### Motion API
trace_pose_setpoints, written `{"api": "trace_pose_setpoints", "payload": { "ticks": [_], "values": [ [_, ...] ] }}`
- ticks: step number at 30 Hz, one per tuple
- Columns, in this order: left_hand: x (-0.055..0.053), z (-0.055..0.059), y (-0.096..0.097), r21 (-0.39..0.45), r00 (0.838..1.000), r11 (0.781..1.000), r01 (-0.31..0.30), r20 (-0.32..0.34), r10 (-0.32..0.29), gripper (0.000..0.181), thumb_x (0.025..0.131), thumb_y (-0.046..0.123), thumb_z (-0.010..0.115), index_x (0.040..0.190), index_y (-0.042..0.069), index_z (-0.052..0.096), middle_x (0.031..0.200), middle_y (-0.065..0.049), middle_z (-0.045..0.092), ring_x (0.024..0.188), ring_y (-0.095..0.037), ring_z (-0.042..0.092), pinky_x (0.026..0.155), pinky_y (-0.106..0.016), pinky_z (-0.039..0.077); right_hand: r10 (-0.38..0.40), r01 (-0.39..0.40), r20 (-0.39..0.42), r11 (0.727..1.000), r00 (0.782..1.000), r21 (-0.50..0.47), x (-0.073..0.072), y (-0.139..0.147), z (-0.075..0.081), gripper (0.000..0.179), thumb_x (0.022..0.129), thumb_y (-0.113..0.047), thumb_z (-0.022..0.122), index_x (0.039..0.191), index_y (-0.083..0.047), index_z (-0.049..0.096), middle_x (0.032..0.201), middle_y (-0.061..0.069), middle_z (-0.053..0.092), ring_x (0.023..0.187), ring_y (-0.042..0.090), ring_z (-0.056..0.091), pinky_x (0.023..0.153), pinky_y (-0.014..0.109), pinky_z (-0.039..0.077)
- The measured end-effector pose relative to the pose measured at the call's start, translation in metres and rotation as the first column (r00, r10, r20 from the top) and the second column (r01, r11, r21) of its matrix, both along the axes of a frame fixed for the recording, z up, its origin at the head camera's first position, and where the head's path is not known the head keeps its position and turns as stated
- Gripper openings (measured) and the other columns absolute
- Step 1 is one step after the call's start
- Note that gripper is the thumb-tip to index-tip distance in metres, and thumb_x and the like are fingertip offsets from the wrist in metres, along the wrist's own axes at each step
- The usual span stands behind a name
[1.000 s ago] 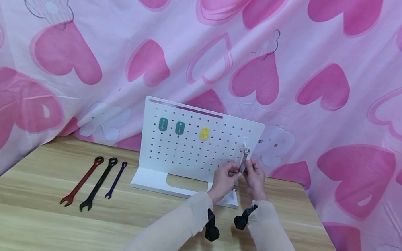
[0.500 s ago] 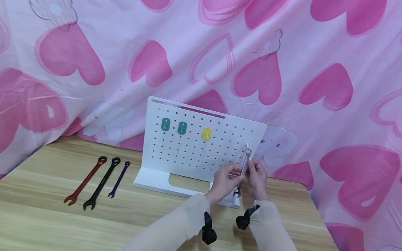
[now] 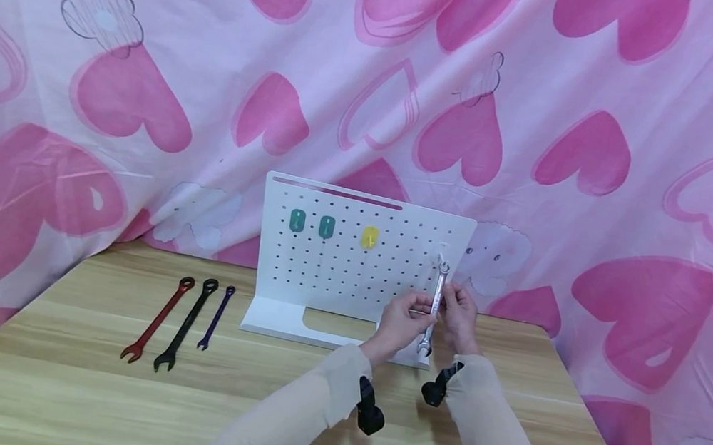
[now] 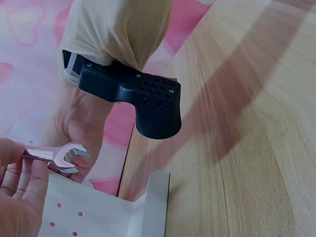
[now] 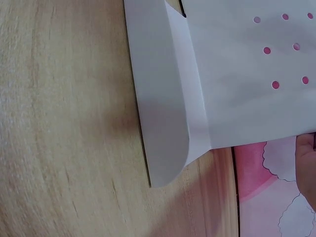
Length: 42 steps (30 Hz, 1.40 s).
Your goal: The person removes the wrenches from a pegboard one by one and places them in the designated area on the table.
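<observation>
A silver combination wrench (image 3: 436, 305) stands nearly upright before the right side of the white pegboard (image 3: 339, 271). My left hand (image 3: 400, 323) pinches its shaft between thumb and fingers. The wrench's ring end is up at a clear hook (image 3: 441, 256); whether it sits over the hook is too small to tell. Its open end (image 4: 69, 157) points down in the left wrist view. My right hand (image 3: 460, 317) grips the pegboard's right edge, close beside the wrench; in the right wrist view only part of this hand (image 5: 307, 168) shows, its fingertips mostly hidden.
Red (image 3: 156, 319), black (image 3: 187, 324) and purple (image 3: 216, 316) wrenches lie on the wooden table (image 3: 58, 380), left of the board. Two green hooks (image 3: 297, 220) and a yellow hook (image 3: 370, 237) are mounted on it. A pink heart-patterned cloth (image 3: 346, 57) hangs behind.
The silver wrench has turned slightly, so its lower open end shows more plainly. My left hand keeps its pinch and my right hand stays at the board's edge. The view has shifted a little.
</observation>
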State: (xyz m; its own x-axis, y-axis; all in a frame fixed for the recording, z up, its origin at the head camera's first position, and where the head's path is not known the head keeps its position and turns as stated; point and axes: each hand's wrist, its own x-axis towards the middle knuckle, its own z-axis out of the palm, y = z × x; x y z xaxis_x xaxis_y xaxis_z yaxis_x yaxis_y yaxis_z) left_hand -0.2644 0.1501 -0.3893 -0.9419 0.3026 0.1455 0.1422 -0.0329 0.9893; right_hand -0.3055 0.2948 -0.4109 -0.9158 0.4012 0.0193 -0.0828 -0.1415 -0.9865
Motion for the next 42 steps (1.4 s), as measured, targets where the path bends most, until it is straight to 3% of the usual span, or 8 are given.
{"api": "trace_pose_setpoints", "payload": {
  "ticks": [20, 29, 42],
  "values": [
    [0.005, 0.01, -0.003, 0.115, 0.984, 0.992, 0.053, 0.161, -0.071, 0.025, 0.089, 0.004, 0.068, 0.114, 0.005, 0.067, 0.102, -0.007, 0.069, 0.081, -0.007, 0.068, 0.075, -0.026, 0.061, -0.004, 0.003, 0.017, 0.999, 1.0, 0.051, -0.002, 0.003, -0.002, 0.024, 0.101, -0.032, 0.051, 0.077, -0.031, 0.06, 0.073, -0.017, 0.056, 0.071, 0.001, 0.05, 0.065, 0.013, 0.042],
    [0.009, 0.018, -0.006, 0.114, 0.977, 0.992, 0.063, 0.196, -0.084, 0.024, 0.09, 0.006, 0.068, 0.114, 0.008, 0.067, 0.101, -0.004, 0.067, 0.082, -0.007, 0.066, 0.076, -0.024, 0.061, 0.013, -0.016, 0.042, 0.997, 0.999, 0.07, 0.0, 0.003, 0.0, 0.02, 0.098, -0.04, 0.053, 0.08, -0.032, 0.06, 0.073, -0.017, 0.056, 0.073, 0.001, 0.05, 0.067, 0.014, 0.042],
    [0.011, 0.023, -0.006, 0.108, 0.975, 0.993, 0.056, 0.21, -0.078, 0.025, 0.09, 0.01, 0.068, 0.115, 0.01, 0.066, 0.104, -0.004, 0.067, 0.084, -0.008, 0.067, 0.077, -0.026, 0.061, 0.002, -0.006, 0.062, 0.998, 0.998, 0.063, 0.001, 0.002, 0.0, 0.018, 0.099, -0.039, 0.051, 0.086, -0.029, 0.06, 0.076, -0.016, 0.056, 0.074, 0.001, 0.051, 0.065, 0.012, 0.043]
  ]
}}
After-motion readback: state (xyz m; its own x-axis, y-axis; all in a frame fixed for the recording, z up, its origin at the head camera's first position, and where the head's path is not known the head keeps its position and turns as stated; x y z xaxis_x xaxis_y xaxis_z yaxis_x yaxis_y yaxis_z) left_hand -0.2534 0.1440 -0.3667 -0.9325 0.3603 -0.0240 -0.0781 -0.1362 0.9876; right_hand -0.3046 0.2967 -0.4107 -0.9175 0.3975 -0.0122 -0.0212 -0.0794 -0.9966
